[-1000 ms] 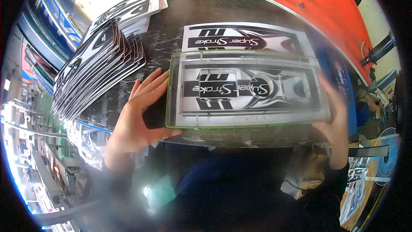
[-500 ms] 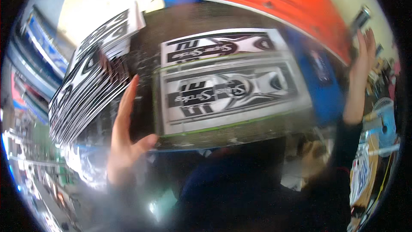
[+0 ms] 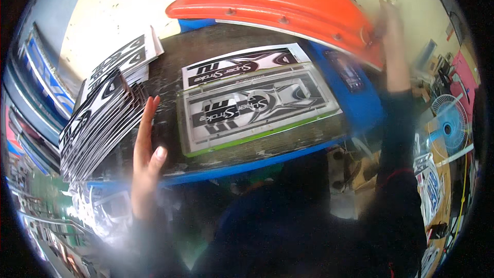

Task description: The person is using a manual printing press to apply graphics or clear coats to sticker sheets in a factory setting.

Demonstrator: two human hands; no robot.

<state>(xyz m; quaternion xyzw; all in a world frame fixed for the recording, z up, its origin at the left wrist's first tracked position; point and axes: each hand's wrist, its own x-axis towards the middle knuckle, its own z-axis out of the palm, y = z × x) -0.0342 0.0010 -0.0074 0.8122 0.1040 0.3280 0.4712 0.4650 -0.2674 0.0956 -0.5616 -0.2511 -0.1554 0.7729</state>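
Note:
My left hand (image 3: pixel 145 162) is open, fingers stretched upward and thumb apart, beside a fanned stack of black-and-white printed sheets (image 3: pixel 98 123). It holds nothing. My right hand (image 3: pixel 392 28) is raised at the right end of a large orange machine part (image 3: pixel 267 0); its fingers are smeared by motion, and whether they touch the orange part I cannot tell. Between the hands, a clear framed plate with a green edge (image 3: pixel 262 140) lies over the near part of a printed sheet (image 3: pixel 242 65) on the dark tabletop (image 3: pixel 226 36). The sheet's far part shows beyond the plate.
A blue edge (image 3: pixel 247 171) runs along the table's front. Blue base parts (image 3: pixel 363 105) stand at the right, under the orange part. Blue-and-white panels (image 3: pixel 49 77) lean at the far left. A fan (image 3: pixel 448 126) and cluttered shelves are on the right.
The view has shifted, so the table sits further left and more of the orange part shows. My right hand has moved from beside the orange part's right end to up against it in view.

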